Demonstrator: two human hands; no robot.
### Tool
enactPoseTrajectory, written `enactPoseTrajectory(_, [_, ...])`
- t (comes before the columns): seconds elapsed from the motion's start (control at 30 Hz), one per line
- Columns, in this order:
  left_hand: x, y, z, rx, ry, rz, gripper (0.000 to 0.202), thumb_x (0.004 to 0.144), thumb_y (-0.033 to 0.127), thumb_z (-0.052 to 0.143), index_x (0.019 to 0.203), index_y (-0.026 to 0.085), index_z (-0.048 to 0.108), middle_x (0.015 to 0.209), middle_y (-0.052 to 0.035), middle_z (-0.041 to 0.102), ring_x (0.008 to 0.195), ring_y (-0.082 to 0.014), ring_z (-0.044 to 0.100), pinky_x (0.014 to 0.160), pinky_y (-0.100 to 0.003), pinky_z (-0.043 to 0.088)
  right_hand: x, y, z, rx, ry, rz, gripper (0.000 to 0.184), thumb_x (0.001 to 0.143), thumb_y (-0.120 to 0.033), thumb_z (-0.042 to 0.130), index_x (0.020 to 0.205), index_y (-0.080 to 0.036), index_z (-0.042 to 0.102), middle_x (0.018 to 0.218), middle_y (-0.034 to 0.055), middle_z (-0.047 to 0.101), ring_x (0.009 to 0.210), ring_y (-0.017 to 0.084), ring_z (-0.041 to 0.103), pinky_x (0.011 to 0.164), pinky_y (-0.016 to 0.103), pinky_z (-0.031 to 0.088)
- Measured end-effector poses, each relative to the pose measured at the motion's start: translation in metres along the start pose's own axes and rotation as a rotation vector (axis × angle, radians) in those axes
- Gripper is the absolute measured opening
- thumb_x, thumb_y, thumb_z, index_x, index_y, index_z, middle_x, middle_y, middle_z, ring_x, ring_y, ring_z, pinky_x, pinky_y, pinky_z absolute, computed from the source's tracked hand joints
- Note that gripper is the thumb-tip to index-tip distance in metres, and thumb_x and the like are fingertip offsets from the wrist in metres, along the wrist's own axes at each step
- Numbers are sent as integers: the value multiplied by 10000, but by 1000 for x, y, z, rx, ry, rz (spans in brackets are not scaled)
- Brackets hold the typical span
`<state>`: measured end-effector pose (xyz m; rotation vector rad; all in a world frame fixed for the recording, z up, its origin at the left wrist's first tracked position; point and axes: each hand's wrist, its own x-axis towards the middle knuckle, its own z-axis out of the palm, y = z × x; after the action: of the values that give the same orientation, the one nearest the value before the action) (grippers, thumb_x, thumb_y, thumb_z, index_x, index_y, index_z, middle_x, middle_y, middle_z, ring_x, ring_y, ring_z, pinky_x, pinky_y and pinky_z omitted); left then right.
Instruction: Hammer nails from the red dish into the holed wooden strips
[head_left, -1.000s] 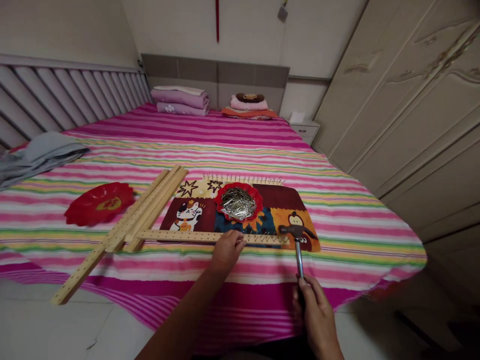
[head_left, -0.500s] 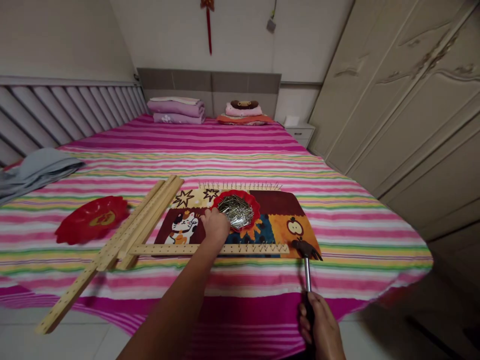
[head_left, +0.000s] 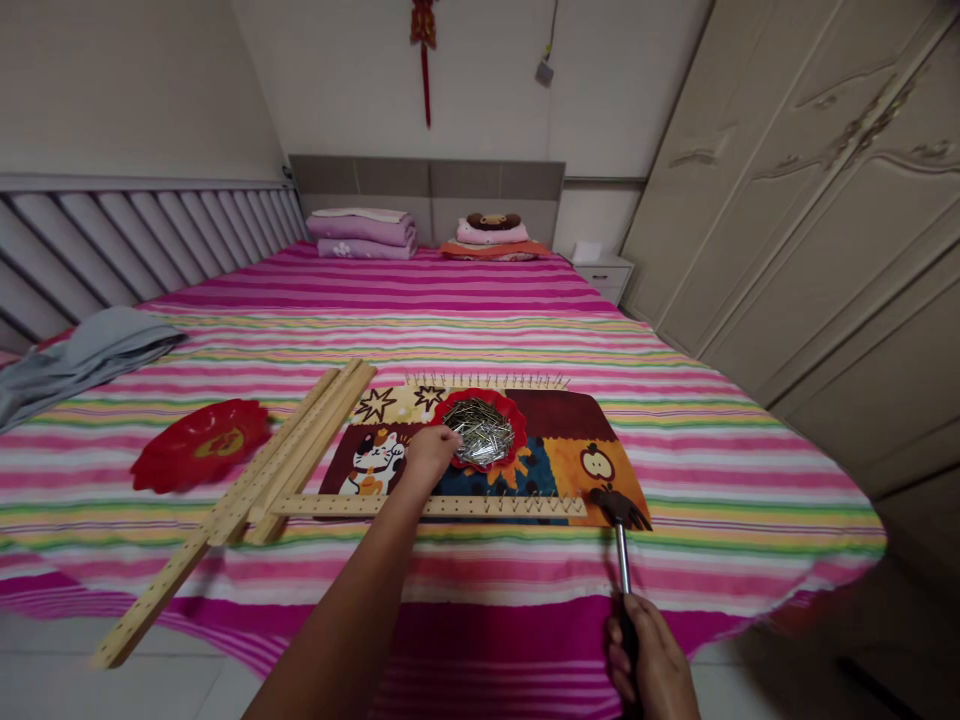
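My left hand (head_left: pixel 429 455) reaches over a patchwork placemat (head_left: pixel 570 415) and sits at the rim of a red scalloped dish (head_left: pixel 480 395) heaped with steel nails. Its fingertips are at the nails, and I cannot tell if they pinch one. Under my left wrist lies a wooden strip (head_left: pixel 427 506) with a row of nails standing in it. My right hand (head_left: pixel 651 660) grips the handle of a claw hammer (head_left: pixel 619 510), whose steel shaft rises to a dark head resting at the placemat's near right corner.
Beyond the placemat stands a second nailed strip (head_left: pixel 486 381). Several long perforated wooden slats (head_left: pixel 285 465) lie crossed at the left, next to a red plate (head_left: pixel 201 445). All this rests on a striped bedspread (head_left: pixel 480 330), with folded grey cloth (head_left: pixel 90 360) left and a wardrobe (head_left: pixel 780 220) right.
My left hand has moved from the near strip up to the dish rim. The hammer head has shifted right and nearer me. The view has tilted slightly.
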<state>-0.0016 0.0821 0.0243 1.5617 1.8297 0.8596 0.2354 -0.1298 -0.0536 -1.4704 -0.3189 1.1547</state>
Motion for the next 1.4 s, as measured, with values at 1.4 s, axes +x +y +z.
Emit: enactPoseTrajectory(1.4, [-81, -29, 21, 185, -14, 233, 105, 780, 209, 572, 736, 201, 666, 811, -9, 680, 830, -152, 572, 797, -292, 341, -5, 3, -2, -20, 14, -75, 371, 698, -561, 634, 823, -229, 527, 528, -77, 491, 366, 64, 338, 315, 162, 233])
